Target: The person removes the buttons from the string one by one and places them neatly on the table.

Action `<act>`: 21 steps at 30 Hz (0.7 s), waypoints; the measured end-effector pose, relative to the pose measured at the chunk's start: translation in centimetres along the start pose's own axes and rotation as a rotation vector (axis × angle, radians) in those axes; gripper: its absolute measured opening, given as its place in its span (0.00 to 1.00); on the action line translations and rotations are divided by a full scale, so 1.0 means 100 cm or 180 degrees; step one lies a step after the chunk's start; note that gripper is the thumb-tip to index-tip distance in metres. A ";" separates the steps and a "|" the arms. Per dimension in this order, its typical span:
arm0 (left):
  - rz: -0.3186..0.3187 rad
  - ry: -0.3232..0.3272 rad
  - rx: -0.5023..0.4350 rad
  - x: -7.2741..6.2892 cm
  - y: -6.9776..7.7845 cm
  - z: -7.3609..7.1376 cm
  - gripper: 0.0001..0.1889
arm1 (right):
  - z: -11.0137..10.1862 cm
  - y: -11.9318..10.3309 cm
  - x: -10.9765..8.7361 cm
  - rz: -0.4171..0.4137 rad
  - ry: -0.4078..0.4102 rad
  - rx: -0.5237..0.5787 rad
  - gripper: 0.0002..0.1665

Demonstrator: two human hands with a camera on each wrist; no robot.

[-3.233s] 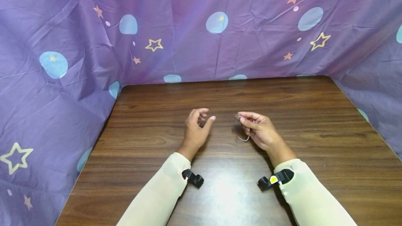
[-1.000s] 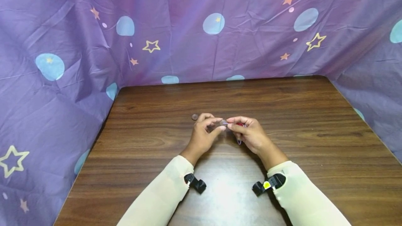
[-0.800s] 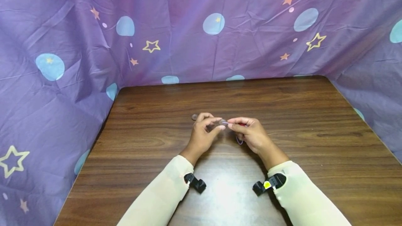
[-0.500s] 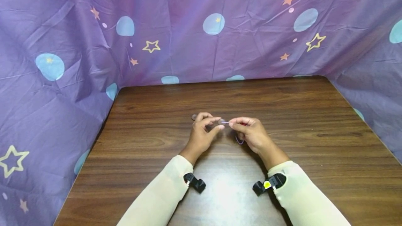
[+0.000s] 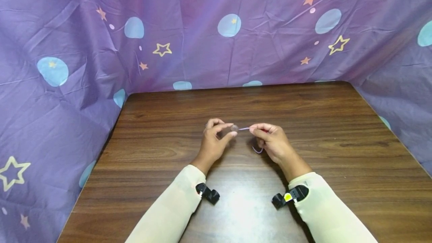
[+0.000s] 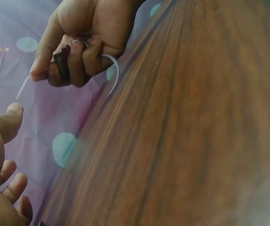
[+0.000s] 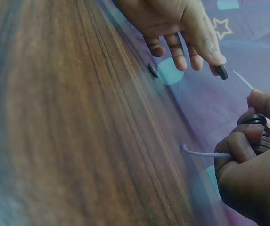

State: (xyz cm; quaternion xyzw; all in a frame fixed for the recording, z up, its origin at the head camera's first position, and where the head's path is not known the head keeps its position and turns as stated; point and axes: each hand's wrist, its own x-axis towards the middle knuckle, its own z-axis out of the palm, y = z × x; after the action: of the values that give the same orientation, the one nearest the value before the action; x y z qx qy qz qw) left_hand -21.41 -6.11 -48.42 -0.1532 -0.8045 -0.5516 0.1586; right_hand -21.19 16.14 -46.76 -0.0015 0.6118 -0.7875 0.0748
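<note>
My left hand [image 5: 210, 143] pinches a dark round button [image 7: 222, 72] between thumb and forefinger, its other fingers loosely bent. Facing it, my right hand [image 5: 275, 143] pinches a pale purple string [image 5: 244, 128] near its tip. In the right wrist view a small gap separates the string's tip from the button. A stack of buttons [image 7: 265, 141] sits inside my curled right fingers, partly covered; some look reddish or dark green in the left wrist view. The string's other end [image 6: 117, 73] hangs loose below that hand. Both hands are raised over the table.
Another dark button [image 7: 152, 70] lies on the brown wooden table [image 5: 162, 183] beyond my left hand, mostly hidden in the head view. A purple curtain [image 5: 202, 29] with stars and dots encloses the table's back and sides.
My left hand, empty at first, now holds a button. Its button and the string overlapped a second ago; since then the left hand has shifted left and the right hand slightly right, parting them.
</note>
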 end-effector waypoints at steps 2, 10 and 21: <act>-0.0008 0.0030 0.0023 0.002 -0.002 -0.001 0.17 | -0.001 0.000 0.000 -0.0001 0.0009 0.0011 0.20; 0.0060 0.0185 0.0256 0.008 -0.009 -0.001 0.16 | -0.003 -0.001 0.000 0.0008 0.0059 0.0014 0.20; -0.0355 0.0225 0.0448 0.019 -0.016 -0.007 0.15 | -0.005 -0.001 0.001 0.0044 0.0075 0.0018 0.19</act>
State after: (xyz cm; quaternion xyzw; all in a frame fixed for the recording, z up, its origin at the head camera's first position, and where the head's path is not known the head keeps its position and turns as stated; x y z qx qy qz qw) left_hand -23.73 -7.16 -48.73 -0.0770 -0.8424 -0.5067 0.1663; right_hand -21.30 16.59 -46.82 0.0122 0.6104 -0.7886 0.0730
